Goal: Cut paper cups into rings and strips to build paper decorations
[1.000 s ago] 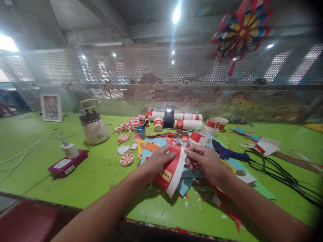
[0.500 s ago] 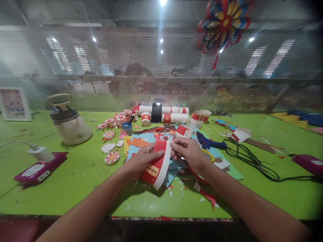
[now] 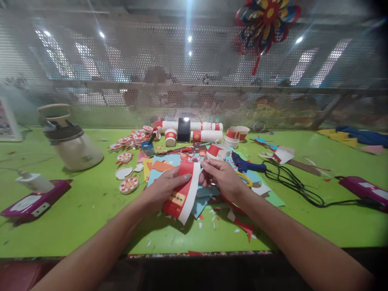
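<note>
My left hand (image 3: 165,186) grips a curved sheet cut from a paper cup (image 3: 184,190), red with a white border and a gold printed patch. Its thumb lies flat on the red side, while the fingers behind the sheet are hidden. At the sheet's upper right corner, my right hand (image 3: 222,178) is closed in a pinch, its thumb and fingertips at the white edge. A yellow loop handle (image 3: 246,180) shows partly behind my right hand. Beneath both hands lie blue paper pieces (image 3: 201,202) and small scraps. Just beyond them is a red and white paper cup (image 3: 214,151).
A blue glue gun (image 3: 247,163) with a black cable lies to the right. Stacked paper cups (image 3: 206,136) and a phone (image 3: 183,130) are at the back. Left are decorated discs (image 3: 129,185), a large jug (image 3: 75,147) and a purple power strip (image 3: 36,202).
The whole view has shifted, so the table's things sit slightly further left and higher. Both hands keep nearly the same hold at the cut cup sheet.
</note>
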The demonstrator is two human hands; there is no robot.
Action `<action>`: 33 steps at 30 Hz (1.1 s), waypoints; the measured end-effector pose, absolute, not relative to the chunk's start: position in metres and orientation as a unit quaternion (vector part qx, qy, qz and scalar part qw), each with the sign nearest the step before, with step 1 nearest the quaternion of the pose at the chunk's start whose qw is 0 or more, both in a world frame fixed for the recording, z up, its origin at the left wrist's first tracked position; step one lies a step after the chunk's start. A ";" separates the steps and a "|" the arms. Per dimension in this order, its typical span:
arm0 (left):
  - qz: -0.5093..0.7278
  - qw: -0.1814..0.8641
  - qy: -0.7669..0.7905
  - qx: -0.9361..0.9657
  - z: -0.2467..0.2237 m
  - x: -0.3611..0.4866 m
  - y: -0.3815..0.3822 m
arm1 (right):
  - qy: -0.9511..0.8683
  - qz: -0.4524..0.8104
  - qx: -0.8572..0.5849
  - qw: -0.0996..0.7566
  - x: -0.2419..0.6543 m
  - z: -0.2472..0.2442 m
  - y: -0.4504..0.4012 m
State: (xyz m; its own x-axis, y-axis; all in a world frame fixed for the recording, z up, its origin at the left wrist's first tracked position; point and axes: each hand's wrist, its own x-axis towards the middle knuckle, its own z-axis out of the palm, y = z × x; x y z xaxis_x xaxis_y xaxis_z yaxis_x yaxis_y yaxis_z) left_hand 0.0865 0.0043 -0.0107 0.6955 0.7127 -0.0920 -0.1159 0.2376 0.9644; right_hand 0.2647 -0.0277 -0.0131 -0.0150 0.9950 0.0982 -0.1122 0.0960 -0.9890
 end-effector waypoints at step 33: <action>0.321 0.743 0.236 0.537 0.017 0.039 0.036 | -0.498 0.586 -0.354 0.533 0.280 -0.004 -0.026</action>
